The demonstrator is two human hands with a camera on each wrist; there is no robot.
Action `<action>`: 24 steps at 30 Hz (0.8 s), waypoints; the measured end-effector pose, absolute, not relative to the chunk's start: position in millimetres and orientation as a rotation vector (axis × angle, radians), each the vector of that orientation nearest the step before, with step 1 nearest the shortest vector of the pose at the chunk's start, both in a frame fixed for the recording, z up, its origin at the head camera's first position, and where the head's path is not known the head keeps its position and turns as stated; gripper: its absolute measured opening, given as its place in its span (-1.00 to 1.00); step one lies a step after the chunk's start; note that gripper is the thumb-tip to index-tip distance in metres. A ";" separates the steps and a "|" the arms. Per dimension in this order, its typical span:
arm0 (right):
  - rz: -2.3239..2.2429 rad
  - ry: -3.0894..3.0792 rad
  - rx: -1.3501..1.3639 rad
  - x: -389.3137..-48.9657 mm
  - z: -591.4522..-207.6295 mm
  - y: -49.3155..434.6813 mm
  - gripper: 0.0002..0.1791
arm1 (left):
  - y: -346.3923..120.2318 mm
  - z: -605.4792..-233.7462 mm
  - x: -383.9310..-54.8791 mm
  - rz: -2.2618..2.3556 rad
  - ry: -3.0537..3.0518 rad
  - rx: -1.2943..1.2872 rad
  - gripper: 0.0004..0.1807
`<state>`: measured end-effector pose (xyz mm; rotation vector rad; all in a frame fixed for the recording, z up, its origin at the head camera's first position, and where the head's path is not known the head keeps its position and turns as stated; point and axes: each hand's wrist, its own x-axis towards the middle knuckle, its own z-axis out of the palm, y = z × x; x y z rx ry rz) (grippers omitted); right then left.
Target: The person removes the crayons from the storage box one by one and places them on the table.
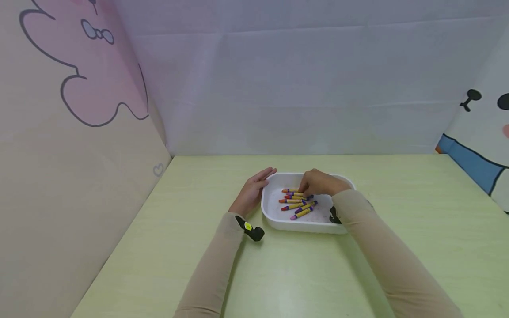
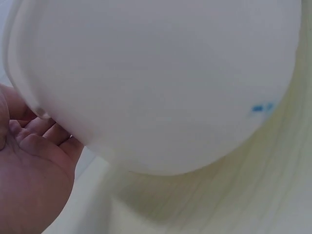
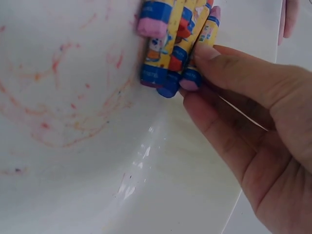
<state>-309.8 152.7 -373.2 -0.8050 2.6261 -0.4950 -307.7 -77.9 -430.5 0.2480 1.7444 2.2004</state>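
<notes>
A white tray (image 1: 306,226) with raised walls stands on the table and holds several crayons (image 1: 294,206) in yellow-and-blue wrappers, lying side by side. Against the tray's left end rests my left hand (image 1: 251,191), its fingers straight along the outside and its thumb at the rim. The left wrist view shows this hand (image 2: 39,165) partly hidden behind the tray wall. My right hand (image 1: 320,182) reaches down inside the tray. Seen from the right wrist, the thumb and fingers of this hand (image 3: 248,112) pinch a crayon with a pink end (image 3: 191,80) beside the others.
The pale green table (image 1: 159,247) runs back to a hanging white sheet (image 1: 298,88). A panel with a pink cartoon figure (image 1: 99,79) borders the left side, another with a white cartoon face (image 1: 489,132) the right. Colored marks stain the tray floor (image 3: 58,97).
</notes>
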 end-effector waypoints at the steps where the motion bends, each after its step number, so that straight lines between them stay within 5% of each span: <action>1: -0.495 2.625 -0.803 -309.7 -372.7 152.9 -0.79 | -77.7 -430.6 -307.8 2.205 1.737 0.242 -0.47; 24: -0.512 2.619 -0.828 -306.9 -363.8 167.2 -0.82 | -78.8 -434.5 -306.7 2.212 1.705 0.244 -0.47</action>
